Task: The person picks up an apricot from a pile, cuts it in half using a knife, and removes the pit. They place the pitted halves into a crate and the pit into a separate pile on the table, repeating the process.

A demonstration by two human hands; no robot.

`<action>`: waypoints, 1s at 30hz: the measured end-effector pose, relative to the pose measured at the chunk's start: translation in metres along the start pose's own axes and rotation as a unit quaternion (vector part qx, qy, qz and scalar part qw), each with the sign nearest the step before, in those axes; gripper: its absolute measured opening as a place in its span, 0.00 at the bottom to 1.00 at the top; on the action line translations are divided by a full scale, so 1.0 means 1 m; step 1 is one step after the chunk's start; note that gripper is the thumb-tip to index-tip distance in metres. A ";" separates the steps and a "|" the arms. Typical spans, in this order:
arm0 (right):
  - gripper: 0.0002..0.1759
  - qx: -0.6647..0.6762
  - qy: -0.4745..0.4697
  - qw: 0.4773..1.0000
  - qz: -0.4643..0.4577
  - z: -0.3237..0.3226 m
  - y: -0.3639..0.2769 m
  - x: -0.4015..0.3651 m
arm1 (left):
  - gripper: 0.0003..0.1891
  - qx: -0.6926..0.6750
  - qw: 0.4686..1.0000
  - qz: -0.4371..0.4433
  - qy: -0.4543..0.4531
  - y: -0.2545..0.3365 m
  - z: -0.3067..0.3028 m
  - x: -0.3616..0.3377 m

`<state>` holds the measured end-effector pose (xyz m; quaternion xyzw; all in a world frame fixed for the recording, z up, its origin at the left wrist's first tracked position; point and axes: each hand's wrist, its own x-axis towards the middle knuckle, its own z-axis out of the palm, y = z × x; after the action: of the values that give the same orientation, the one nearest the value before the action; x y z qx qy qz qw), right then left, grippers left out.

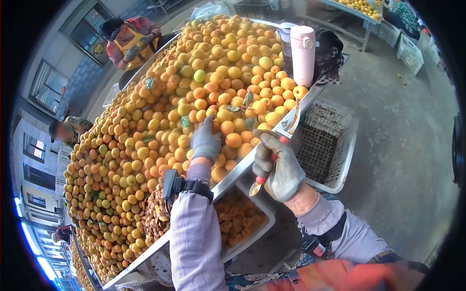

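My left hand [206,141], in a grey glove, reaches over the heap of apricots [194,63]. Its index finger stretches out against the fruit, the other fingers are partly hidden, and I see nothing held in it. My right hand [280,167], also gloved, is closed around a red-handled tool [273,159] just off the table's metal edge. A small spoon-shaped metal end sticks out below the fist, and a curved metal part shows above it. Green leaves [248,98] lie among the apricots near my left hand.
A pink bottle [303,56] stands at the table corner. Below the edge are a white crate [348,145] and a bin of halved apricots [238,213]. Brown pits [156,208] lie left of my forearm. Another person [131,41] works across the table.
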<state>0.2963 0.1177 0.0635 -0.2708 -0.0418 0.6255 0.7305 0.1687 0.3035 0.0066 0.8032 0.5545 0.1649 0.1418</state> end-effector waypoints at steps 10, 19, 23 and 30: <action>0.11 -0.184 -0.058 0.973 0.123 -0.004 -0.002 -0.002 | 0.25 -0.504 0.860 -0.069 -0.026 0.010 -0.049 -0.050; 0.15 -0.487 -0.203 0.849 0.021 -0.014 0.066 -0.018 | 0.25 -0.515 0.851 -0.100 -0.012 -0.012 -0.092 -0.196; 0.13 -0.611 -0.261 0.739 0.111 -0.014 0.091 -0.025 | 0.24 -0.548 0.836 -0.036 0.018 -0.043 -0.080 -0.235; 0.11 -0.644 -0.326 0.688 0.080 -0.017 0.121 -0.028 | 0.24 -0.584 0.809 -0.064 0.019 -0.072 -0.064 -0.260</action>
<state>0.1895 0.0940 0.0029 -0.4561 -0.6477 0.5498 0.2647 -0.0051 0.0880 0.0065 0.5280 0.4064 0.4632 0.5843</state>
